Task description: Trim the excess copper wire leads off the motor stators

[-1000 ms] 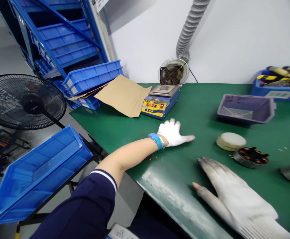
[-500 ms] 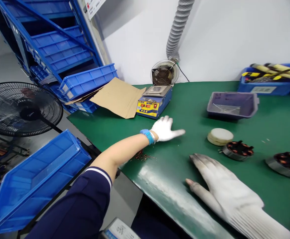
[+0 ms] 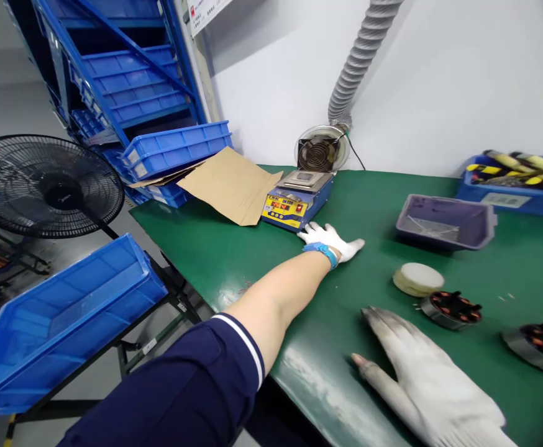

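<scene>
My left hand [image 3: 330, 239], in a white glove, lies with spread fingers on the green tabletop, just in front of a blue-and-yellow heating unit [image 3: 294, 202] with a red display. Nothing shows in its grasp. Closer to me, my right hand [image 3: 427, 366], gloved with the thumb tip bare, stretches out flat over the table and holds nothing. Beyond its fingers sit a stack of round white discs [image 3: 418, 277] and a motor stator [image 3: 451, 309] with copper windings. A second stator [image 3: 542, 349] lies farther right. Some reddish bits [image 3: 245, 288] show beside my left forearm.
A grey-purple tray [image 3: 446, 242] stands behind the discs, and a blue bin of tools [image 3: 509, 198] at the back right. Cardboard [image 3: 229, 186] leans left of the unit. An exhaust fan with hose [image 3: 320, 152] stands behind. A blue crate [image 3: 66, 323] and black fan [image 3: 50, 186] are left.
My left hand has moved over the tabletop toward the front of the heating unit, its forearm now covering most of the reddish bits. The right hand stays outstretched, and the view has shifted slightly.
</scene>
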